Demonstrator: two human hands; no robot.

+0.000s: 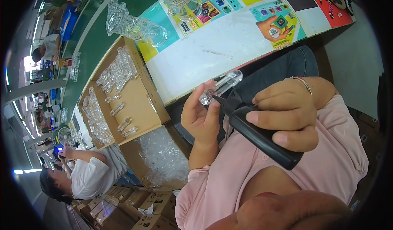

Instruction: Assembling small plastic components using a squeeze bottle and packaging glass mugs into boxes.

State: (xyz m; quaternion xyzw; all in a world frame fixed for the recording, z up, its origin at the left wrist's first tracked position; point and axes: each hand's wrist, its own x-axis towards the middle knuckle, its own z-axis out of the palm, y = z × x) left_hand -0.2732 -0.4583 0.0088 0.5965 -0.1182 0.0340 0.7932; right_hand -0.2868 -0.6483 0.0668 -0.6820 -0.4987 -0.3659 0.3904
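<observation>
The black squeeze bottle (256, 132), smooth and long-bodied, fills the wrapped right hand (292, 111) and tapers from its shoulders into a pointed black nozzle (232, 103). Smaller is the clear piece (227, 83), colourless and glossy with rounded ends, pinched in the left hand (202, 117) near the table edge; the nozzle tip meets or nearly meets its lower end.

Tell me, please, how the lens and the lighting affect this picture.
Head view: black fisheye vignetting surrounds the scene, and the green worktop bends toward the rim; head view: bright glints break up the outline of the clear plastic piece in the left hand; head view: the light strip at far left looks blown out.
</observation>
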